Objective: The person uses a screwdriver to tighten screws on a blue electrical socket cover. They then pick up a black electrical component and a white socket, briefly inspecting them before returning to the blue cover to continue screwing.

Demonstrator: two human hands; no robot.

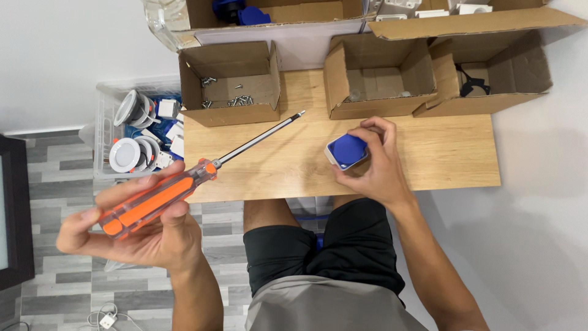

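My left hand (131, 230) grips a screwdriver (184, 187) by its clear orange handle, off the table's left edge; the long metal shaft points up and right over the wooden table (441, 153). My right hand (376, 162) holds a small blue and white block-shaped part (346, 151) against the tabletop, fingers curled over its top and right side. The screwdriver tip ends near the front of the box of screws, apart from the blue part.
Three open cardboard boxes line the table's back: one with screws (229, 86), one nearly empty (380, 79), one with a black part (490, 73). A clear plastic bin (138, 132) of round white fittings stands on the floor at left. Larger boxes sit behind.
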